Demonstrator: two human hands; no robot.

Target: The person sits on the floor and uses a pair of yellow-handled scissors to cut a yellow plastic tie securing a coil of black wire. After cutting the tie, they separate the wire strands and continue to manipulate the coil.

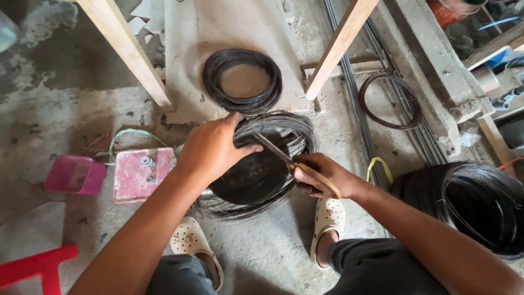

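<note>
Head view showed a large coil of dark binding wire (256,175) lying flat on the concrete floor (54,120), directly in front of the person's feet and under both hands. A metal blade tool with a yellowish handle (297,166) crossed the coil's right half, its long axis running from lower right up to upper left. The right hand (319,175) was closed in a fist round that handle, near the coil's right edge. The left hand (213,150) lay on the coil's upper left rim, fingers curled down over the strands and thumb stretched toward the blade; of the two it reached further across the coil.

Just beyond the coil, a smaller wire coil (243,82) rested on a grey board (185,43), between two slanting timber legs (128,49). A thin brownish wire ring (390,101) lay to the right over long steel bars (360,120). Another big dark coil (475,205) sat at the person's right side.

Left of the coil lay a flat pink-and-white box (142,175) with small round parts on top, and beside it a square pink tub (76,175). No label could be made out on either.
</note>
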